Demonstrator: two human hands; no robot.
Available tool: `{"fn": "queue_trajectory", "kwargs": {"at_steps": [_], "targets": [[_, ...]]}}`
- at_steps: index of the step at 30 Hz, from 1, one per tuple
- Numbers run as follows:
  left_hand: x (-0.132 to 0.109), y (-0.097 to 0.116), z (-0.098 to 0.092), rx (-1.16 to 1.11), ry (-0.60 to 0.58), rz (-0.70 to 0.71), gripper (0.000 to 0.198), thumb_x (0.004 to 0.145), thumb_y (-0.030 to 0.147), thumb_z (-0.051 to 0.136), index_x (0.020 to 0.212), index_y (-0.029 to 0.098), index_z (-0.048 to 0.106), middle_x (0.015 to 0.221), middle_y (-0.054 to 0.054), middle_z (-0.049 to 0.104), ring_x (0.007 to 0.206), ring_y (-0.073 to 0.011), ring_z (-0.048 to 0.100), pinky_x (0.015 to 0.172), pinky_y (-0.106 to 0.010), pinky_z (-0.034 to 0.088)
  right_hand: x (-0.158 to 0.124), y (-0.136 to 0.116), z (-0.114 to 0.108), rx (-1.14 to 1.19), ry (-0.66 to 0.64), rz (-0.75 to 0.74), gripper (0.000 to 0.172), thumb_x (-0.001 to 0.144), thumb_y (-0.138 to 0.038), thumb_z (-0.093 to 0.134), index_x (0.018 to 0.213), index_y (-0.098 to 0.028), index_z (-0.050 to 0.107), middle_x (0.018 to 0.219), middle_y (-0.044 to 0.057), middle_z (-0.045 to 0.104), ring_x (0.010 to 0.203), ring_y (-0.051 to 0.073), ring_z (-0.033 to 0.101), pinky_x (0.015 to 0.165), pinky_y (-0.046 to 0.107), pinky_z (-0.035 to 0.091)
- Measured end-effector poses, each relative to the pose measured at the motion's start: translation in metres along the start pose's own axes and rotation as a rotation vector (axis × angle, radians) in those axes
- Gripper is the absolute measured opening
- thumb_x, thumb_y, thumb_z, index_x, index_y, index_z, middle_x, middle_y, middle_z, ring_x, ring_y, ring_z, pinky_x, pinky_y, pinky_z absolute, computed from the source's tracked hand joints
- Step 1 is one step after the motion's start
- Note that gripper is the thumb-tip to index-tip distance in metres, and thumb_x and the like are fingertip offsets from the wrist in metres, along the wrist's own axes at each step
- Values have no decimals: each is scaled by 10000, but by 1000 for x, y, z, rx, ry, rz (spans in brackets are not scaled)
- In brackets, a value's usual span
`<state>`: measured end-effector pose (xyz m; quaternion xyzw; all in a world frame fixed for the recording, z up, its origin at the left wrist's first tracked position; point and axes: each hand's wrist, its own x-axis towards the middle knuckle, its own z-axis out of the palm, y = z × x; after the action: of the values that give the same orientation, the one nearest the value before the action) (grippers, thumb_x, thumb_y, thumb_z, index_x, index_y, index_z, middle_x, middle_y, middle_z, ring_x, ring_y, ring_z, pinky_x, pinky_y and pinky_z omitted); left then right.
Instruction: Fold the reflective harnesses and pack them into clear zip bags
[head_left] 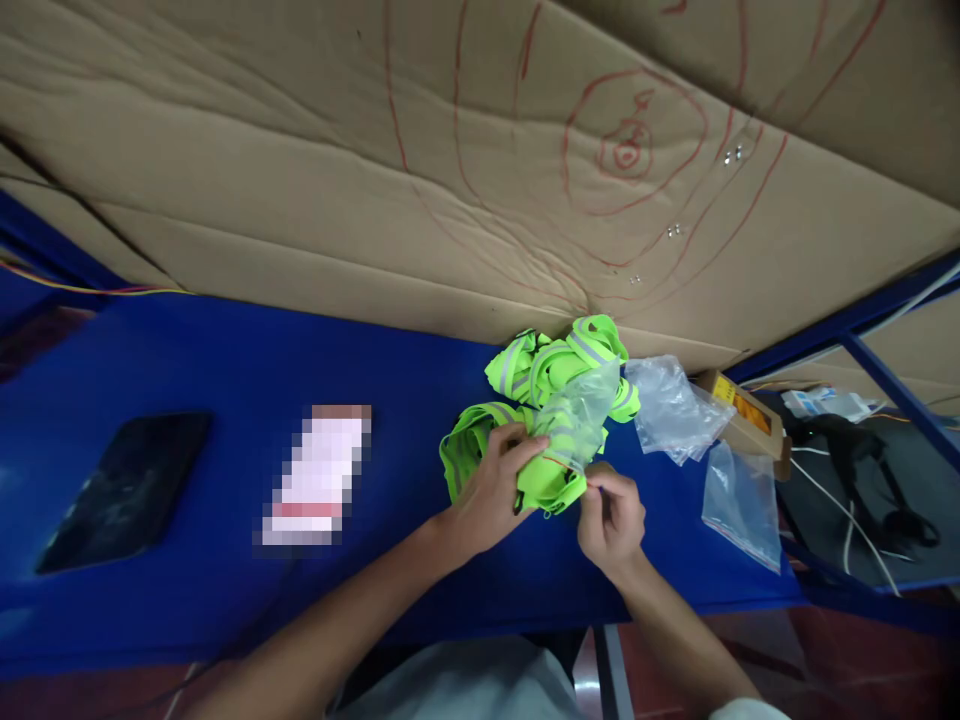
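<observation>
A pile of neon-green reflective bands (551, 375) with grey stripes lies on the blue table (225, 360). My left hand (491, 490) is closed around a folded green band (547, 480) at the near side of the pile. My right hand (611, 515) pinches the edge of a clear plastic bag (577, 415) that lies over that band. Both hands meet just in front of the pile.
A dark tablet (124, 490) and a blurred card (319, 475) lie to the left. More clear bags (675, 405) (742, 505) and a small cardboard box (742, 410) sit to the right. A large cardboard sheet (450, 170) with red marks leans behind. Cables (847, 510) hang past the right edge.
</observation>
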<state>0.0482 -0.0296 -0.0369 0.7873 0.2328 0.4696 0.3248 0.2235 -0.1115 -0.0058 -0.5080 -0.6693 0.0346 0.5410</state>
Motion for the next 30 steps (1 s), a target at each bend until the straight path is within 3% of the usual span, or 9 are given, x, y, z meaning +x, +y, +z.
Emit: {"fn": "queue_trajectory", "kwargs": {"at_steps": [2,6,8,10,13,17,21,25,30], "targets": [[0,2,-5,29,-36,-18,683,829,174,681,1462,299,457,1322,-132,480,1225,-309,556,1023,-484,491,4,1,-5,32,-51,56,142,1049,-294,467,1114,-271,592,835,31,657,706,176,654,651,313,545],[4,13,-13,96,-128,-19,597,839,163,675,1403,342,596,1225,-98,584,1157,-299,588,995,-449,480,7,-13,-9,119,-166,302,604,991,-692,391,1404,-265,500,1230,137,639,1098,267,677,879,395,590],[6,19,-14,131,-166,3,504,877,167,652,1341,365,666,1138,-85,632,1085,-280,609,965,-417,471,0,-26,-8,116,-166,407,674,995,-668,426,1541,-277,368,1454,157,532,1333,290,569,1013,418,554],[7,24,-12,206,-163,57,485,910,139,595,1329,367,682,1090,-83,655,1041,-263,617,939,-395,464,-11,-38,-5,93,-76,490,590,1044,-564,406,1565,-298,335,1522,147,475,1388,272,523,1049,419,535],[8,31,-5,417,-78,228,521,947,86,530,1394,336,626,1060,-79,662,995,-231,613,907,-362,457,-28,-51,2,66,75,577,542,1021,-513,511,1502,-292,396,1463,143,489,1302,256,566,994,401,554],[6,47,-3,601,-50,457,552,948,123,626,1471,268,522,1152,-78,656,1031,-213,608,903,-333,446,-31,-55,4,174,155,748,584,870,-421,762,1364,-270,490,1323,94,557,1126,227,618,910,350,561],[7,69,-14,686,-187,589,531,962,198,651,1459,328,518,1299,-50,664,1087,-195,609,966,-344,429,-18,-54,-15,505,206,911,488,822,-375,807,1234,-306,554,1089,4,630,916,166,640,794,277,545],[17,78,-31,710,-261,655,449,1006,231,585,1440,337,542,1366,-10,662,1236,-186,567,1149,-428,345,-13,-52,-33,706,151,1001,535,795,-317,830,1226,-344,515,972,-31,653,825,146,652,715,242,524],[35,61,-45,711,-478,562,781,902,323,735,1581,226,360,1651,-136,379,1535,-310,319,1243,-567,240,-15,-41,-29,821,63,1050,558,770,-291,849,1199,-326,494,967,-39,661,795,130,649,734,243,535]]}}
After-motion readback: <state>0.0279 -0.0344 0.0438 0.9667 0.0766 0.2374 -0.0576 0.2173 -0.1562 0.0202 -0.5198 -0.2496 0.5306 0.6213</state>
